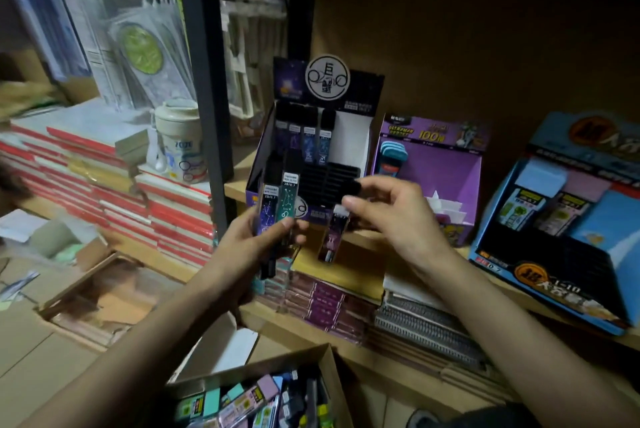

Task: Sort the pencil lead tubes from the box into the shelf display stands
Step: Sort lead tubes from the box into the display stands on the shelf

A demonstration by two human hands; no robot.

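Left hand [254, 242] grips several lead tubes [289, 197] centre frame; right hand [391, 214] pinches one purple tube [332, 237] before the display stand [363, 90].

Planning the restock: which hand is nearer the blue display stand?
Right. The right hand sits left of the blue display stand; the left hand, gripping tubes, is farther left.

Stationery shop (stocked shelf [242, 187], display stands [429, 164])
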